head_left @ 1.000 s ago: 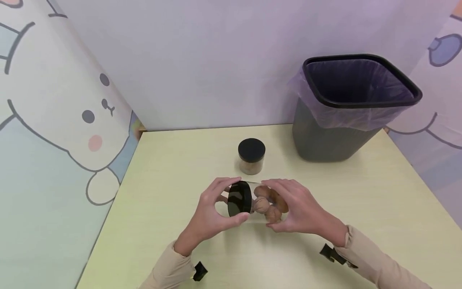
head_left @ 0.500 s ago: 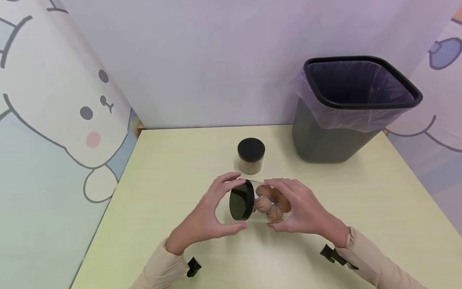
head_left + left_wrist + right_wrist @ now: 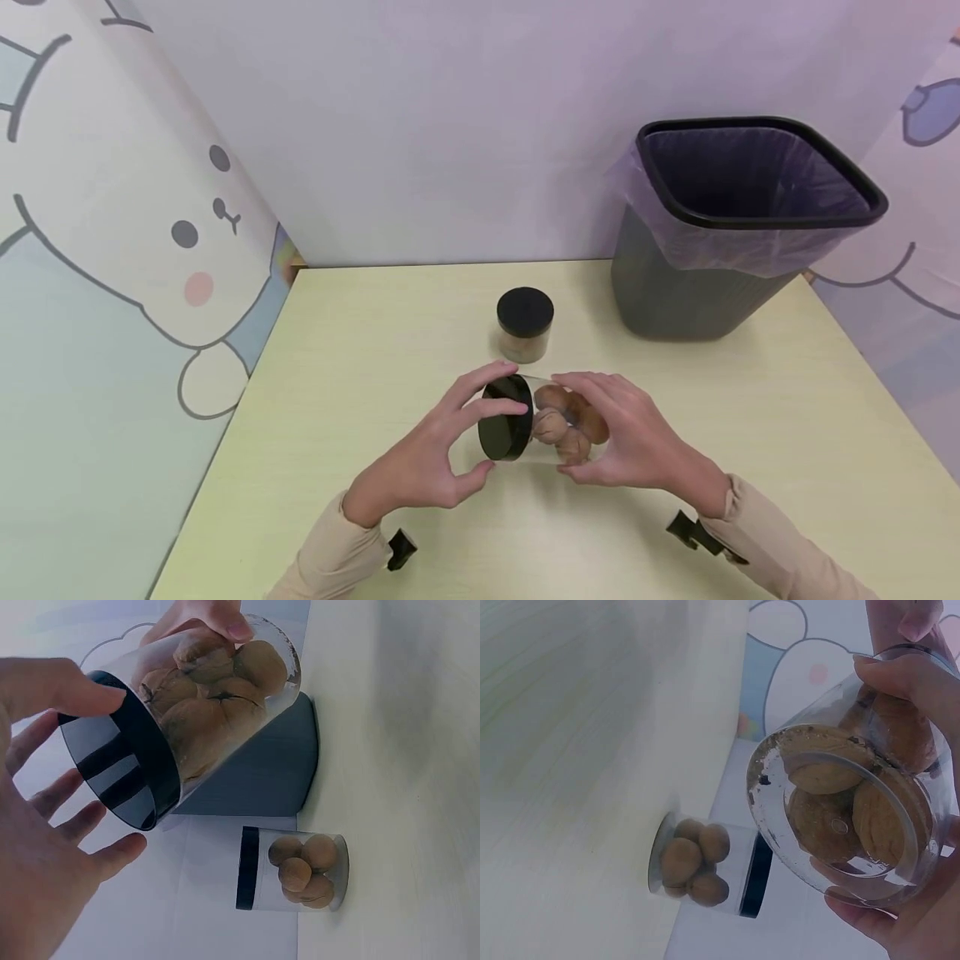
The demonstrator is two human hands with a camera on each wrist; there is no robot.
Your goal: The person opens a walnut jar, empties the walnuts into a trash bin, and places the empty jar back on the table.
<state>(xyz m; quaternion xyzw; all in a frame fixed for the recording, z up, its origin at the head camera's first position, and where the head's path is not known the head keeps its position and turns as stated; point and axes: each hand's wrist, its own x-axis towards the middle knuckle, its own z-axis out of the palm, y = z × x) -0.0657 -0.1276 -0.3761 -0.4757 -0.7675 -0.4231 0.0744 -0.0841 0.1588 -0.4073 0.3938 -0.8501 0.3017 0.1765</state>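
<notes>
Both hands hold a clear jar [image 3: 542, 451] of walnuts tipped on its side above the table. Its black screw lid [image 3: 501, 433] faces left. My left hand [image 3: 427, 467] has thumb and index finger at the rim of the lid, the index lying across it; in the left wrist view the other fingers are spread behind. Round the base end my right hand [image 3: 637, 437] grips the glass. Brown walnuts [image 3: 829, 799] show through the bottom in the right wrist view. A second jar [image 3: 524, 333], black-lidded with walnuts inside, stands upright just beyond.
A grey bin [image 3: 675, 292] with a black rim and a purple liner stands at the back right of the pale table [image 3: 360, 350]. White cloth [image 3: 450, 133] hangs behind, and cartoon-printed panels [image 3: 135, 208] flank both sides.
The left index finger has come down across the lid, and the thumb has slid left along its lower edge. The jar has shifted slightly right; the right hand keeps its grip.
</notes>
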